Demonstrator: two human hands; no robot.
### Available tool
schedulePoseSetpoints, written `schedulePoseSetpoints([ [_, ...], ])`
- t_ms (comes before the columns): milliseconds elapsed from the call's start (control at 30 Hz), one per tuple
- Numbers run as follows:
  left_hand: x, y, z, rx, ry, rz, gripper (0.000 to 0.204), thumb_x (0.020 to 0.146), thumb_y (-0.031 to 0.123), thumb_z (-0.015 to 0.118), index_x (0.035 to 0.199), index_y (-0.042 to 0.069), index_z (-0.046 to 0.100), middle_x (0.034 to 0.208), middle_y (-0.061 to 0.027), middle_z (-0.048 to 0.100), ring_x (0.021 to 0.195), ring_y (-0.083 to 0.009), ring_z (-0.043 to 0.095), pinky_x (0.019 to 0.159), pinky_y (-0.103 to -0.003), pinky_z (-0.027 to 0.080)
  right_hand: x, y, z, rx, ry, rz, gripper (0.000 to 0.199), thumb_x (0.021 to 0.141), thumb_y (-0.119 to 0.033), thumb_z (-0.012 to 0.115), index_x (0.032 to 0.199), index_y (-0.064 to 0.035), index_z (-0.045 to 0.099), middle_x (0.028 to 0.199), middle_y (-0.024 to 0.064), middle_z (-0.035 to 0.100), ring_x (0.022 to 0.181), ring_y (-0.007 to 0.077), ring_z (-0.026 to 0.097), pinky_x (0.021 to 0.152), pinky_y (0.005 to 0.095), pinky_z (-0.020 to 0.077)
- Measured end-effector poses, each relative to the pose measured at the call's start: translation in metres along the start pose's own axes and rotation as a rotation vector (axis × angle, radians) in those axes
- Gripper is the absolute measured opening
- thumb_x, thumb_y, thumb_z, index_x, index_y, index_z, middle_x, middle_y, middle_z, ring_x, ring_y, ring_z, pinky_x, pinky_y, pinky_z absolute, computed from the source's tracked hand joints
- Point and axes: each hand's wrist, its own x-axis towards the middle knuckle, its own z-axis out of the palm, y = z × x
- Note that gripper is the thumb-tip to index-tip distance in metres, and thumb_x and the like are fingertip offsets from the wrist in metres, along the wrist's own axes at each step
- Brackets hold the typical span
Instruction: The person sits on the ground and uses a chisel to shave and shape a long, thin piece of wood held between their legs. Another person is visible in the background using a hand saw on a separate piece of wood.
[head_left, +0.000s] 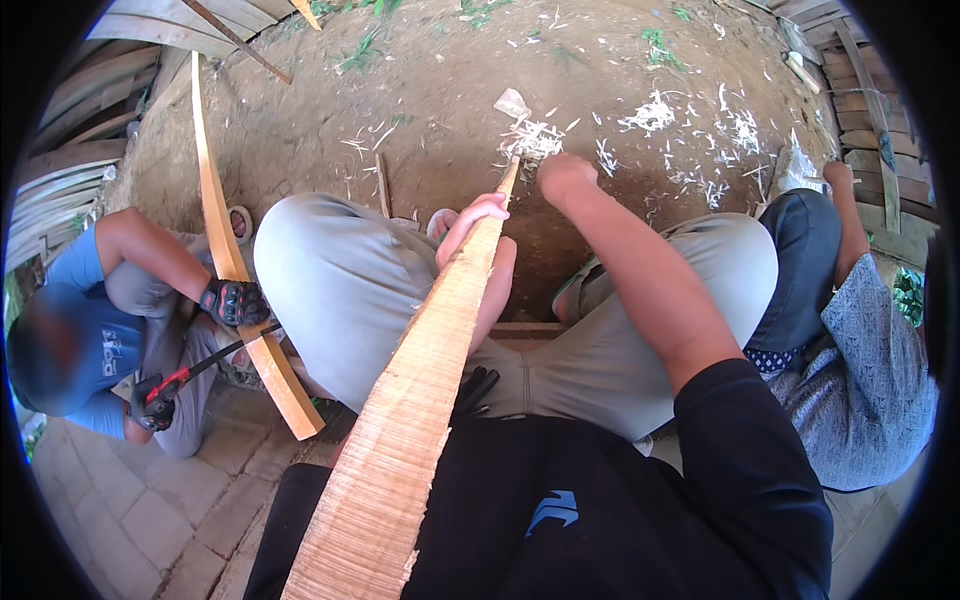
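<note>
A long tapered wooden plank (400, 430) runs from the lower edge, across my black shirt, up between my knees to a narrow tip. Its face is pale and ribbed with fine cross marks, and its right edge is rough and splintered. Around the narrow part, near the tip, my left hand (478, 222) is closed with the fingers over the wood. My right hand (567, 180) is a fist just right of the tip; whatever it holds is hidden from here. Pale curled wood shavings (538, 140) lie on the dirt beyond the tip.
At left, a person with black gloves (235, 302) holds another long wooden piece (222, 220) and a red-handled tool with a dark blade (215, 355). A person in a patterned garment (860, 390) sits close at right. More shavings (655, 113) litter the dirt ground.
</note>
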Motion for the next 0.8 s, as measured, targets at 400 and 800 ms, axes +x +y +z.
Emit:
schedulePoseSetpoints([
  [400, 0.003, 0.010, 0.003, -0.048, -0.014, 0.116, 0.041, 0.074, -0.018, 0.053, 0.106, 0.007, 0.057, 0.122, -0.0115, 0.062, 0.105, -0.0153, 0.058, 0.091, -0.024, 0.041, 0.045, 0.018, 0.025, 0.159, 0.018, 0.007, 0.034, 0.095, -0.019, 0.053, 0.124, -0.0076, 0.069, 0.134, 0.0112, 0.063, 0.121, 0.0287, 0.063, 0.095, 0.0424, 0.0542],
  [800, 0.001, 0.008, 0.006, -0.107, 0.049, 0.097, 0.040, 0.072, -0.017, 0.050, 0.103, 0.006, 0.058, 0.120, -0.0106, 0.061, 0.106, -0.0150, 0.057, 0.092, -0.024, 0.039, 0.018, 0.006, -0.012, -0.036, -0.118, -0.052, 0.035, 0.094, -0.018, 0.055, 0.125, -0.0108, 0.068, 0.137, 0.0080, 0.062, 0.124, 0.0281, 0.061, 0.095, 0.0412, 0.0522],
])
